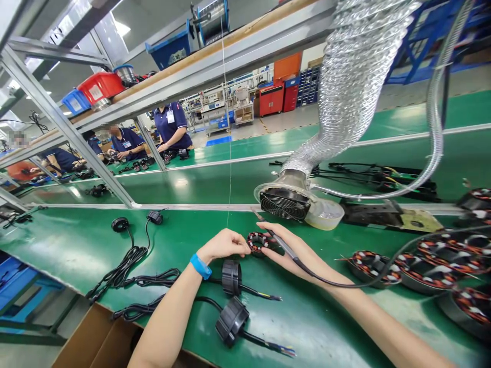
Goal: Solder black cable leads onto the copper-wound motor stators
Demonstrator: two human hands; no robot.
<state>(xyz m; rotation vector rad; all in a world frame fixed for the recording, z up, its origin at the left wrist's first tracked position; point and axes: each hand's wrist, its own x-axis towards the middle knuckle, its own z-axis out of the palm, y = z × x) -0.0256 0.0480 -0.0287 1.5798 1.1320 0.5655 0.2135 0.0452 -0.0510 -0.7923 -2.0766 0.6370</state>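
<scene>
A small ring-shaped motor stator (258,242) with copper windings lies on the green bench between my hands. My left hand (229,243), a blue band at its wrist, is closed, its fingertips pinched at the stator's left edge. In my right hand (282,244) is a soldering iron (282,242), its tip pointing up and left beyond the stator. Fingers of that hand also touch the stator's right side. A thin solder wire (230,168) hangs from a spool (213,20) above and passes out of sight behind my left hand. Two black round caps (231,277) on cables lie near my left forearm.
Several larger stators (433,266) crowd the bench at right. A fume fan (286,203) on a silver duct (345,87) stands behind my right hand, beside a clear plastic cup (325,213). Coiled black cables (123,266) lie at left. Several co-workers (171,128) work farther off.
</scene>
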